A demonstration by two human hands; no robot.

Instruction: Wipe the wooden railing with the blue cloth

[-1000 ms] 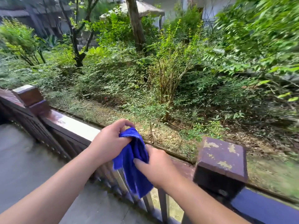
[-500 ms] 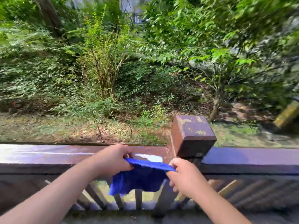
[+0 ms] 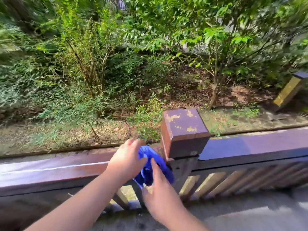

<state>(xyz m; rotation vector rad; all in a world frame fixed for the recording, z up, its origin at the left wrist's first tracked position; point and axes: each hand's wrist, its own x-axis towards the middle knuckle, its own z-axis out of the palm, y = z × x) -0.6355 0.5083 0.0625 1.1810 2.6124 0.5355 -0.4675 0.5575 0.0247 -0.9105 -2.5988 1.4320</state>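
The wooden railing [image 3: 55, 170] runs dark brown across the frame, with a square post [image 3: 183, 132] whose paint is flaking. A bunched blue cloth [image 3: 150, 162] sits against the rail just left of the post. My left hand [image 3: 126, 159] presses on the cloth's left side over the rail top. Below and right of it, my right hand [image 3: 158, 195] holds the cloth's lower part in front of the balusters. Both hands are motion-blurred, and much of the cloth is hidden between them.
Slanted balusters [image 3: 233, 180] fill the rail's lower part to the right. Beyond the railing lie bare soil, shrubs and small trees [image 3: 215, 67]. A yellow-sided post [image 3: 288, 90] stands at the far right. Grey paving [image 3: 250, 212] lies on my side.
The cloth was stretched flat between both hands; now it is bunched against the post. My left hand rose onto the rail top and my right hand dropped lower. The view shifted slightly.
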